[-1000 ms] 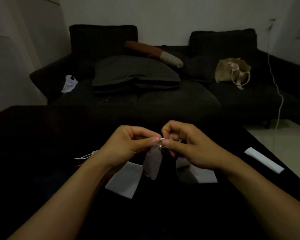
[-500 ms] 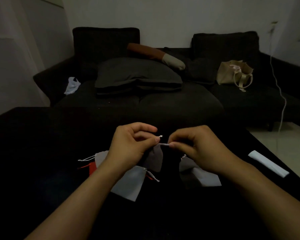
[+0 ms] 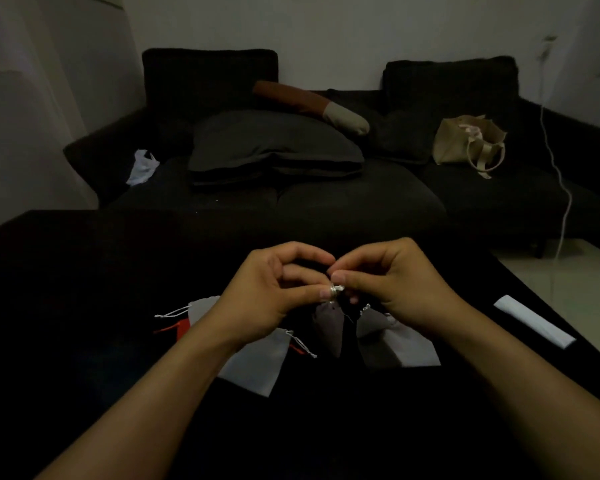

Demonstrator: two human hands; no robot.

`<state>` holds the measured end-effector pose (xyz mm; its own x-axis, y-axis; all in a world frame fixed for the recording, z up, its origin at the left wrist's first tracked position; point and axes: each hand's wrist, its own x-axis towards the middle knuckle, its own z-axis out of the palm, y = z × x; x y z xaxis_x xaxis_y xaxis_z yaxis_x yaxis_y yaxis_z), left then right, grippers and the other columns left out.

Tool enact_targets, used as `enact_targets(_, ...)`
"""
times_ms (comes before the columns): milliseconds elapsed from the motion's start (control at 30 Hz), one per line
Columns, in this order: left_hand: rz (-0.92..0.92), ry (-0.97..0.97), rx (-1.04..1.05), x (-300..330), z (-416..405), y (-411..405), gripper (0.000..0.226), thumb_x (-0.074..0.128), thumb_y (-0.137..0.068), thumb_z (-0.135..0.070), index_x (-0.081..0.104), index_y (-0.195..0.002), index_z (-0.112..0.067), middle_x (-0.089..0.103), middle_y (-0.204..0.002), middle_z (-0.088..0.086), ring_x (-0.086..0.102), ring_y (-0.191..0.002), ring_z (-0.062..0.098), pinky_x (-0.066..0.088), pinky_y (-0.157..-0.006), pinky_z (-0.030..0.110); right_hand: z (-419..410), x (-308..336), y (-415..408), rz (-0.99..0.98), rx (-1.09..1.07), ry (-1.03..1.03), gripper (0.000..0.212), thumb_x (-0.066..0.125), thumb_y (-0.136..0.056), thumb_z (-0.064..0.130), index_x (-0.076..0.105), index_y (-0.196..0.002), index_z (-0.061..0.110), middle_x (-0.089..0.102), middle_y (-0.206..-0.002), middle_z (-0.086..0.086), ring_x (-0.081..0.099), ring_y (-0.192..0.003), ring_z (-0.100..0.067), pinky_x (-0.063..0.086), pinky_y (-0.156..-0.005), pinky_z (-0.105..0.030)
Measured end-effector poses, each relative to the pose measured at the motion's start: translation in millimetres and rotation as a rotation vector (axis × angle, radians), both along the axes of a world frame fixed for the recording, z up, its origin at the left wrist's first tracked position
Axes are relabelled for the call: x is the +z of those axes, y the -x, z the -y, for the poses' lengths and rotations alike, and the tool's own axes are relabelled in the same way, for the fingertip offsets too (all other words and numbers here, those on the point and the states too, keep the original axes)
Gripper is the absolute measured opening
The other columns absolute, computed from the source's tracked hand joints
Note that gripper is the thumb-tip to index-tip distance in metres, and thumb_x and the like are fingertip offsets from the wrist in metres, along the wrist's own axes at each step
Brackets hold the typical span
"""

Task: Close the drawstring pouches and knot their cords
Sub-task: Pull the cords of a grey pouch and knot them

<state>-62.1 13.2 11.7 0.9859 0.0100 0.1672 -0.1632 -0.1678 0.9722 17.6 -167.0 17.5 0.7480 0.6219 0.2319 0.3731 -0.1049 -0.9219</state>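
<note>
Pouch [image 3: 328, 327] hangs just below the fingertips; left hand [image 3: 274, 292] and right hand [image 3: 392, 282] both pinch its white cord [image 3: 336, 290].

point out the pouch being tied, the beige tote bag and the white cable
held pouch [image 3: 329, 327]: head view, middle of its hanging grey body
beige tote bag [image 3: 455, 142]: head view, its front panel
white cable [image 3: 555, 168]: head view, its stretch hanging by the sofa's right end

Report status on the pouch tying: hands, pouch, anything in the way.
Left hand and right hand both pinching the white cord. Grey pouch hangs below the grip, neck cinched. Other pouches lie on the black table; nothing blocking.
</note>
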Motion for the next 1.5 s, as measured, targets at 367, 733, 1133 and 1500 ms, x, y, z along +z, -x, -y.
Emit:
enact_targets(367,0.157,0.086,0.303,-18.9,23.2,-5.9,0.018,0.071,-0.083,-0.001,0.076,-0.097,-0.01,0.078,-0.088,-0.001,0.074,-0.085,0.007,0.054,-0.071,0.014,-10.6,-11.9,5.0,-0.271,-0.25,-0.131,0.013,0.076,-0.079,0.013,0.076,-0.085,0.002,0.073,-0.075,-0.013,0.062,-0.06,-0.01,0.049,-0.053,-0.018)
enact_targets(733,0.186,-0.095,0.499,-22.3,21.2,-8.0,0.011,0.068,-0.09,-0.016,0.074,-0.097,-0.022,0.075,-0.088,-0.007,0.071,-0.086,0.002,0.058,-0.072,0.021,-19.2,-12.7,14.2,-0.406,-0.1,-0.24,0.015,0.068,-0.086,0.005,0.075,-0.099,0.002,0.077,-0.092,-0.01,0.074,-0.089,-0.018,0.058,-0.074,-0.023)
enact_targets(1133,0.094,0.059,0.451,-18.9,18.9,-10.6,0.008,0.073,-0.084,-0.007,0.077,-0.088,-0.013,0.077,-0.081,0.001,0.074,-0.077,0.009,0.059,-0.067,0.02,-22.7,-20.1,12.4,-0.439,-0.217,-0.19,0.01,0.076,-0.081,0.013,0.078,-0.088,0.006,0.077,-0.086,-0.01,0.075,-0.082,-0.021,0.055,-0.064,-0.023)
enact_targets(1500,0.16,-0.052,0.319,-13.3,14.4,-6.9,0.015,0.071,-0.085,-0.006,0.078,-0.095,-0.014,0.078,-0.087,-0.003,0.073,-0.087,0.006,0.056,-0.075,0.017,-17.7,-18.0,14.8,-0.202,-0.145,-0.06,0.012,0.064,-0.091,0.007,0.072,-0.097,0.0,0.07,-0.093,-0.028,0.061,-0.076,-0.023,0.048,-0.065,-0.027)
